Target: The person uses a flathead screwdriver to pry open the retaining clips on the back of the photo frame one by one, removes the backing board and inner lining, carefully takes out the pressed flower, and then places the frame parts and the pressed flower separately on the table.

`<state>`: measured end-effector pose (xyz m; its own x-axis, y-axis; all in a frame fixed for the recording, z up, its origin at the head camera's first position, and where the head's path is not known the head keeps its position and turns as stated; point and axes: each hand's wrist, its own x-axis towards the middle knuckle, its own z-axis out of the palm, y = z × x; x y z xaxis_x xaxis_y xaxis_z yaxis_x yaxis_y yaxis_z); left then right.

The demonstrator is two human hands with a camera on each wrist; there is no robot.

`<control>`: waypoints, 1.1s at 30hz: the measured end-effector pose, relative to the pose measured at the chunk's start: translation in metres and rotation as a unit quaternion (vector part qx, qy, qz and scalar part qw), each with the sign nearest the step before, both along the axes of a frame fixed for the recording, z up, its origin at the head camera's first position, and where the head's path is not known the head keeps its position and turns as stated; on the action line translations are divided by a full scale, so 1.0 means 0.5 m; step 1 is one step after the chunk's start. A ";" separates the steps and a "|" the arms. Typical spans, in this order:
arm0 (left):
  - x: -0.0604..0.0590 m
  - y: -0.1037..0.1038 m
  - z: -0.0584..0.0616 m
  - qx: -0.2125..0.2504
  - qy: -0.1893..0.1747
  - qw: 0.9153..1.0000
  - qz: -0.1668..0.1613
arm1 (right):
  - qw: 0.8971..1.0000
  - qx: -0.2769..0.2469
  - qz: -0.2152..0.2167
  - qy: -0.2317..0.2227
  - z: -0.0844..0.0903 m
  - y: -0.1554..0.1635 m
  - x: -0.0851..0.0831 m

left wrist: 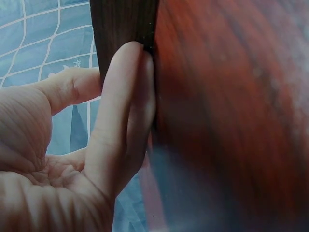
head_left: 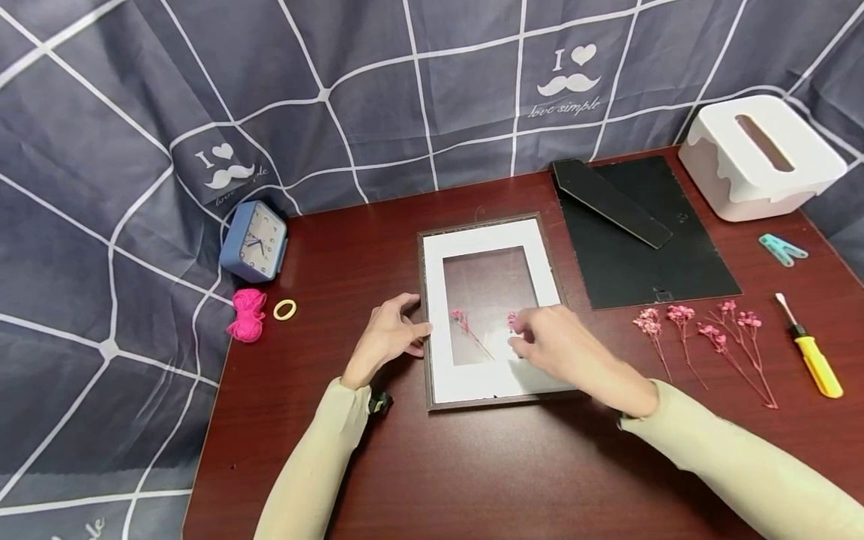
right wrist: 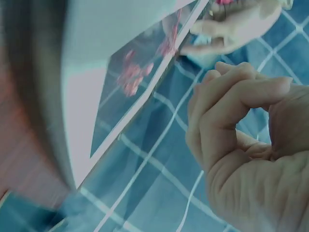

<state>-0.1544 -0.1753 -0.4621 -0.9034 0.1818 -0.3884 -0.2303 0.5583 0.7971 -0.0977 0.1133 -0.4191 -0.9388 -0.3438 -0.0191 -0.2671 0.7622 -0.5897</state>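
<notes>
— Two hands are at the picture frame [head_left: 490, 311], which lies flat on the dark red table [head_left: 472, 472], glass and white mat facing up. What is each doing?

— The left hand [head_left: 386, 335] is at the frame's left edge, fingers fairly straight with their tips against the dark moulding; the left wrist view shows the fingers [left wrist: 126, 111] pressed along that edge, wrapping nothing. The right hand [head_left: 560, 346] hovers over the frame's lower right part, thumb and forefinger curled toward each other. In the right wrist view they form a ring [right wrist: 241, 113]. A bit of pink shows at the fingertips from the head camera, but I cannot tell whether a sprig is truly pinched there.

— Anything already on the glass?

— One pink dried sprig [head_left: 469, 330] lies inside the mat's window, left of the right hand.

— And around the frame?

— Right of it, four more pink sprigs [head_left: 702, 337] lie in a row, then a yellow-handled screwdriver [head_left: 810, 352]. Behind those is the frame's black backing board [head_left: 648, 247] with its stand, a teal clip [head_left: 781, 249] and a white tissue box [head_left: 759, 154]. Left of the frame sit a blue alarm clock [head_left: 254, 240], a pink bundle of cord [head_left: 248, 315] and a yellow ring [head_left: 285, 309]. A grey checked cloth [head_left: 135, 150] hangs behind everything.
</notes>
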 end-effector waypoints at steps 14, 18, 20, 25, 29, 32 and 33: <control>-0.001 -0.001 0.000 -0.008 -0.003 1.000 -0.004 | 0.996 0.024 0.082 -0.029 -0.045 -0.086 -0.063; -0.002 -0.001 0.001 -0.007 -0.001 1.000 -0.003 | 0.996 0.027 0.082 -0.022 -0.138 -0.087 -0.098; -0.002 0.000 0.002 -0.006 0.001 1.000 -0.003 | 0.996 0.034 0.082 -0.019 -0.183 -0.087 -0.113; -0.002 0.002 0.003 -0.007 0.003 1.000 -0.003 | 0.994 0.061 0.086 -0.006 -0.224 -0.089 -0.127; -0.001 0.001 0.002 -0.003 0.004 1.000 -0.003 | 0.994 0.069 0.086 -0.020 -0.217 -0.096 -0.128; 0.000 0.000 0.002 0.001 0.005 1.000 -0.002 | 0.994 0.062 0.084 -0.033 -0.205 -0.103 -0.125; 0.001 -0.001 0.002 0.001 0.005 1.000 0.000 | 0.994 0.058 0.089 -0.031 -0.188 -0.106 -0.118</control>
<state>-0.1541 -0.1758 -0.4613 -0.9069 0.1828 -0.3796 -0.2226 0.5572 0.8000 -0.1566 0.0602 -0.5134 -0.8591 -0.4963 -0.1250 -0.3694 0.7704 -0.5196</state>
